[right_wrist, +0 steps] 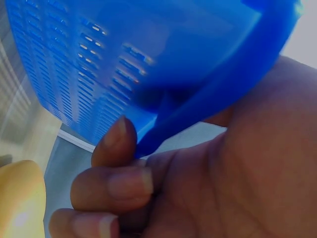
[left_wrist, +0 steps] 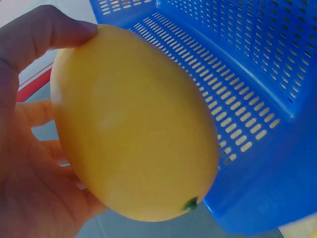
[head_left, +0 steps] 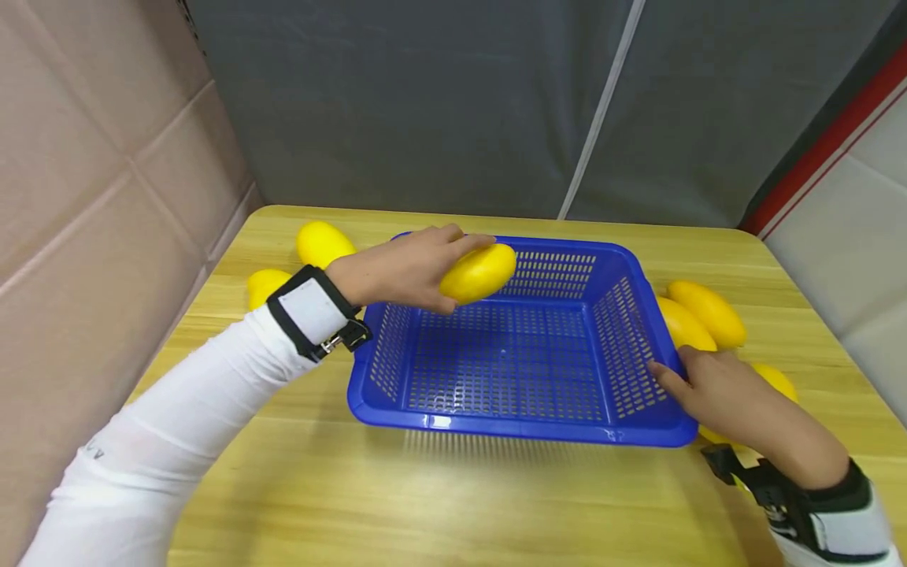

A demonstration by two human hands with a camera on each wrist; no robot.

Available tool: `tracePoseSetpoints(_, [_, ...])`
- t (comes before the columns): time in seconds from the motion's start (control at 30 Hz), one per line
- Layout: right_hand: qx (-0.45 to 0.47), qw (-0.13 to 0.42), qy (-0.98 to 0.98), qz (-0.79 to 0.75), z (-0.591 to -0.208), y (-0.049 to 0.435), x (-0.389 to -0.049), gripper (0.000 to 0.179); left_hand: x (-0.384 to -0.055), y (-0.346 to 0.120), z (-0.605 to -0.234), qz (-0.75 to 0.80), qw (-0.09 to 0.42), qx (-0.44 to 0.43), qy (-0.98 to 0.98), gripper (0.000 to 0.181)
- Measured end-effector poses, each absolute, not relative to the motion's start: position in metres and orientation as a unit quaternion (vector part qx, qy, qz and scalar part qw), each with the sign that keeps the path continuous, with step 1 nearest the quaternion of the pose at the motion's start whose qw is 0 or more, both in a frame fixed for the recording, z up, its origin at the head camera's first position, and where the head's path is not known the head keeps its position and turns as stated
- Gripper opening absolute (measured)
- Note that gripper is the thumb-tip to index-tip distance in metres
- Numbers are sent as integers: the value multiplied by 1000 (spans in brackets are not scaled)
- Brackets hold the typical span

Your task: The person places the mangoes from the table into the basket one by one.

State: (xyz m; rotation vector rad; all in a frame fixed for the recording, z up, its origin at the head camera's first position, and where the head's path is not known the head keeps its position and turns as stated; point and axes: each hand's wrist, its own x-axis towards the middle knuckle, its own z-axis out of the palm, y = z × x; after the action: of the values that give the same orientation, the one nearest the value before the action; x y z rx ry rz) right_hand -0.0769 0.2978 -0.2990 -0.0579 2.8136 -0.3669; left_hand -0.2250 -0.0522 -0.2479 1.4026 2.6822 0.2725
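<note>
My left hand (head_left: 414, 268) holds a yellow mango (head_left: 479, 274) over the left back part of a blue plastic basket (head_left: 496, 431). In the left wrist view the mango (left_wrist: 133, 124) shows a small green stem spot, with thumb and fingers round its side. The basket's slotted floor (head_left: 506, 362) is bare. My right hand (head_left: 744, 398) grips the basket's right rim near the front corner, thumb inside. Curled fingers (right_wrist: 116, 188) show under the rim in the right wrist view.
Two mangoes (head_left: 322, 244) lie left of the basket, one partly behind my left wrist. Several more mangoes (head_left: 707, 313) lie to its right, some partly hidden by my right hand. Behind the wooden table (head_left: 425, 504) hangs a grey sheet (head_left: 425, 110); a tiled wall (head_left: 92, 181) stands left.
</note>
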Motion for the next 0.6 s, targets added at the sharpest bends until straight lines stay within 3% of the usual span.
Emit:
tracePoseSetpoints(0.33, [-17,159,978,-132,-300,297,-76,53,-232,-33,-255,6,51,471,881,90])
tracePoseSetpoints(0.6, [-27,150,979,-133,-300,296,-77,53,-239,-21,-268,-20,46,487,872,81])
